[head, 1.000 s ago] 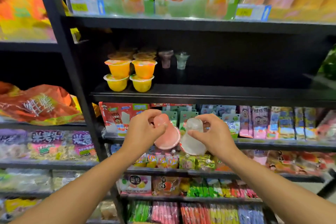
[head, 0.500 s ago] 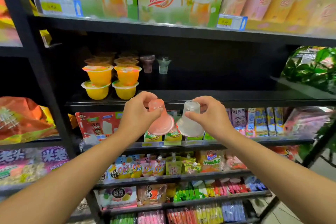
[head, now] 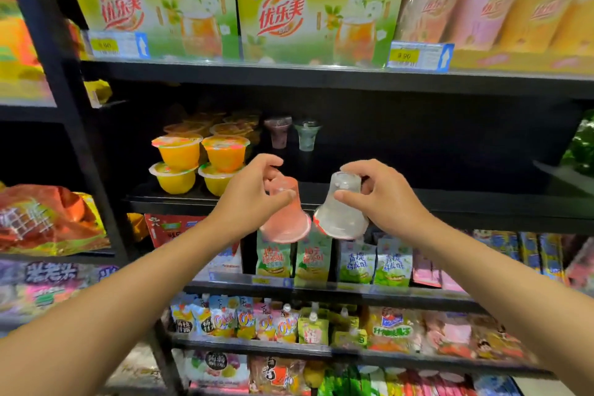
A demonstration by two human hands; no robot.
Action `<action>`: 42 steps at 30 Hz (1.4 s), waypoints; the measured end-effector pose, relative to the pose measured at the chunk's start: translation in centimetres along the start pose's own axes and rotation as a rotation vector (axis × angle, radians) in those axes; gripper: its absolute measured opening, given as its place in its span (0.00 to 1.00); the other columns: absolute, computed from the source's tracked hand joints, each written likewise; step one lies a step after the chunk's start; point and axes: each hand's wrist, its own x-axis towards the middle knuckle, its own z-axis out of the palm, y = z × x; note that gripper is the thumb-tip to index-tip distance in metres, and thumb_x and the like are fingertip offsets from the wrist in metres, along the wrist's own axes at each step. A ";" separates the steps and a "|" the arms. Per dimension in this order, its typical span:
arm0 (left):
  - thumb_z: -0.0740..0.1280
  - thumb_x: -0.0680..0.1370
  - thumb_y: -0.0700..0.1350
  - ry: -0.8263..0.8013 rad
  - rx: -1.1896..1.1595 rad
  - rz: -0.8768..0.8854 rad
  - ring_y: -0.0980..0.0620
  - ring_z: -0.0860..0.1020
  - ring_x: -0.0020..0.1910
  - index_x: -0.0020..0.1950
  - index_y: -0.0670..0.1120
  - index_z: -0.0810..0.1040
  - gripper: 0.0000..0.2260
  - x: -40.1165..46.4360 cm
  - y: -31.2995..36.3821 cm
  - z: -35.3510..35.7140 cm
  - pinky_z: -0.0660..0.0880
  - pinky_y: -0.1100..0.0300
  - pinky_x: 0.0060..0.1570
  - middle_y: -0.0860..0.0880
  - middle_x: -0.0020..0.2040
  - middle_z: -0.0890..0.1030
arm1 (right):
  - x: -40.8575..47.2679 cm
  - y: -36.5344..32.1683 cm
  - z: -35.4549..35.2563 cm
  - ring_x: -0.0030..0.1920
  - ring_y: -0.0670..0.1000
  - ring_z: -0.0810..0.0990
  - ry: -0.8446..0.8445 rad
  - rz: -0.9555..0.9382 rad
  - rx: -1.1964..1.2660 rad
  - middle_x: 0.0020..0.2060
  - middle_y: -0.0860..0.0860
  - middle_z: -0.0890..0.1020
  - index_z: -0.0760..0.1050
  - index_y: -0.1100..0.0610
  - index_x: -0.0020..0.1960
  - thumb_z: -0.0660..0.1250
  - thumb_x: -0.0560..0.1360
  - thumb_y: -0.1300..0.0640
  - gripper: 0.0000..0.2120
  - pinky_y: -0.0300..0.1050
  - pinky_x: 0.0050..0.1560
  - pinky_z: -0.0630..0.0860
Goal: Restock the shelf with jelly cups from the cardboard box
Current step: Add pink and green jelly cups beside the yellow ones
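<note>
My left hand (head: 249, 194) grips a pink jelly cup (head: 287, 222) by its narrow base, lid end pointing down toward me. My right hand (head: 382, 196) pinches a clear whitish jelly cup (head: 340, 212) the same way. Both cups hang just in front of the black middle shelf (head: 418, 199). On that shelf stand orange and yellow jelly cups (head: 199, 161) stacked at the left. A purple jelly cup (head: 278, 132) and a pale green jelly cup (head: 307, 135) stand further back. The cardboard box is out of view.
Green drink multipacks (head: 234, 10) and cup drinks (head: 495, 6) fill the shelf above. Snack pouches (head: 334, 260) and drink pouches (head: 250, 321) crowd the shelves below. A black upright post (head: 86, 151) stands at the left, with an orange snack bag (head: 48, 219) beyond it. The middle shelf's right part is dark.
Both hands have risen with their cups from the lower shelf level up to the front edge of the middle shelf. The view has tilted upward and shifted right.
</note>
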 end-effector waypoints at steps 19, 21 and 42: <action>0.73 0.76 0.45 0.104 0.006 -0.156 0.54 0.83 0.43 0.52 0.48 0.80 0.07 0.4 0.9 0.6 0.81 0.61 0.36 0.51 0.49 0.81 | 4.3 5.2 -1.1 0.56 0.53 0.81 -0.070 0.271 0.537 0.58 0.52 0.76 0.74 0.60 0.52 0.73 0.74 0.55 0.12 0.51 0.51 0.84; 0.74 0.76 0.44 0.221 -0.119 -0.234 0.56 0.83 0.44 0.50 0.47 0.81 0.05 0.2 1.1 0.4 0.80 0.64 0.36 0.50 0.49 0.81 | 4.5 4.9 -1.1 0.58 0.54 0.81 -0.065 0.332 0.683 0.60 0.56 0.77 0.72 0.64 0.53 0.73 0.71 0.55 0.17 0.51 0.52 0.83; 0.68 0.74 0.34 0.209 -1.599 -0.785 0.39 0.83 0.55 0.67 0.37 0.72 0.21 -1.0 2.7 3.8 0.76 0.41 0.59 0.33 0.61 0.79 | 0.3 1.6 1.5 0.56 0.53 0.83 -0.006 0.760 1.402 0.58 0.59 0.82 0.74 0.60 0.63 0.63 0.80 0.62 0.12 0.57 0.74 0.64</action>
